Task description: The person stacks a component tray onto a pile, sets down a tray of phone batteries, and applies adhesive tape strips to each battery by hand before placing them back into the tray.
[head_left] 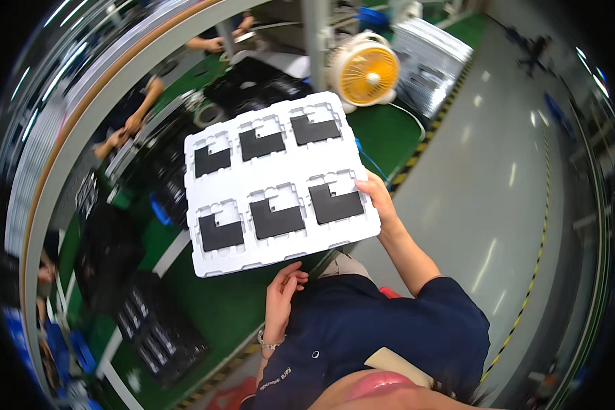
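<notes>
Beyond the tray's far edge lie dark, glossy black bundles (253, 85), blurred, with a grey upright post (316, 41) behind them and a white fan with a yellow grille (369, 75) to their right; next to the fan sits a silvery, shiny stack (430, 65). On the far left, a long grey rail with a brown strip (68, 123) runs past, bent by the lens, and a co-worker's hands (119, 137) are busy on its near side, well apart from the tray; black trays (160, 331) lie at lower left. The white tray (249, 178) is in front of the person's torso, over the green floor (205, 307). It is shallow and moulded, with six recesses in two rows of three, each bearing a flat, matte black piece (278, 220) with one corner notched out. The right hand (379, 198) has its grip clamped on the tray's right edge, thumb on top; its other fingers are hidden. The left hand (283, 290) is just beside the near edge, grip empty, fingers loosely curled. Right of the striped black-and-yellow tape (427, 140), the grey floor (468, 198) offers wide open room; the far edge stands close to the black bundles.
</notes>
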